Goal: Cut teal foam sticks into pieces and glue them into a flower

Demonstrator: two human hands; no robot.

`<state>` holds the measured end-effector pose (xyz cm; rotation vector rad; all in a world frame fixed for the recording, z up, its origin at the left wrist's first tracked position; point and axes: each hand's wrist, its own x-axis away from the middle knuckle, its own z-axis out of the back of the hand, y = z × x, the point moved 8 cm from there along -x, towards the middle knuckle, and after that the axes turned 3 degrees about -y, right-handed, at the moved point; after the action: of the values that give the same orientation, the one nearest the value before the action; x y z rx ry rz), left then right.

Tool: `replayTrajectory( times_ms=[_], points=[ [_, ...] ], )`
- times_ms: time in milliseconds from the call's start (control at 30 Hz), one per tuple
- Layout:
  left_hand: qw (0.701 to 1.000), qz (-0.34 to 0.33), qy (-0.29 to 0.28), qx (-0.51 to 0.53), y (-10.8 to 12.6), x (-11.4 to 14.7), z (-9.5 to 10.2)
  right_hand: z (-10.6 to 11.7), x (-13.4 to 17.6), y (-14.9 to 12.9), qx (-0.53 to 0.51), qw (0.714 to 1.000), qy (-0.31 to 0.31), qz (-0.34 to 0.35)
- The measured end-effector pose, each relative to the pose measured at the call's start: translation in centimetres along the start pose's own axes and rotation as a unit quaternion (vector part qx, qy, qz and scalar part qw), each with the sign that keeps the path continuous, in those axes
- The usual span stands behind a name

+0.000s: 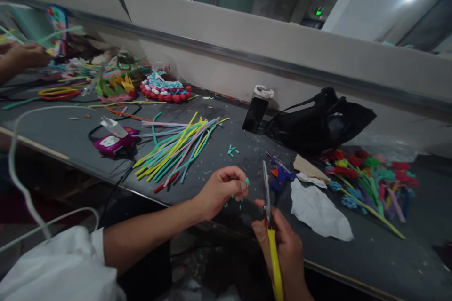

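The left hand [221,190] is pinching a tiny teal piece [246,181] between thumb and fingertips, held up just over the near edge of the table [63,136]. It's a short stubby bit, same teal as the little scraps [232,150] lying further back on the tabletop. The right hand [286,244] is wrapped around the yellow handles of a pair of scissors [267,207], blades pointing up and away, tips just right of the teal piece (blades look closed or nearly so, hard to be sure).

Room-wise, the hands sit right at the front edge, which has a pale strip running along it. The patch of table straight ahead of them is mostly bare apart from crumbs of teal. To the left there's a fanned-out pile of sticks [176,150], thin and straight, in yellow, green, pink and blue, with a pink gadget [113,143] beside it. To the right, just beside the scissors, a blue glue gun [280,174], then a crumpled white paper [318,211], then a heap of craft flowers [367,178] on green stems.

Further back: a dark bottle [257,110] with a white cap, a floppy black bag [321,122], and a round red, white and blue beaded thing [164,89]. Another person's hand [21,56] shows at far left. The table surface is dark grey and matte.
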<state>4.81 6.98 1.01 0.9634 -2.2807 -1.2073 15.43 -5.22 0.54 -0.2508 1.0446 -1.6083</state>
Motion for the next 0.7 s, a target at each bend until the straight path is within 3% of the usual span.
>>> replayTrajectory(
  times_ms=[133,300,500,600,700],
  points=[
    [0.999,-0.007,0.004,-0.036,0.2,-0.8,0.8,0.8,-0.7,0.2,0.003,1.000,-0.005,-0.019],
    [0.996,0.011,0.014,-0.085,-0.7,-1.0,1.2,1.6,-1.1,-0.8,0.031,0.999,0.023,0.007],
    [0.984,-0.007,0.043,-0.175,-0.2,-0.7,1.4,1.2,-0.9,1.0,0.036,0.998,0.044,-0.022],
    [0.940,-0.075,0.024,-0.331,0.6,0.0,0.4,1.2,-1.0,1.6,0.007,0.998,0.052,-0.046],
    [0.852,-0.158,-0.034,-0.497,0.7,1.2,-1.8,1.1,-1.1,1.7,-0.061,0.995,0.052,-0.061]
  ],
)
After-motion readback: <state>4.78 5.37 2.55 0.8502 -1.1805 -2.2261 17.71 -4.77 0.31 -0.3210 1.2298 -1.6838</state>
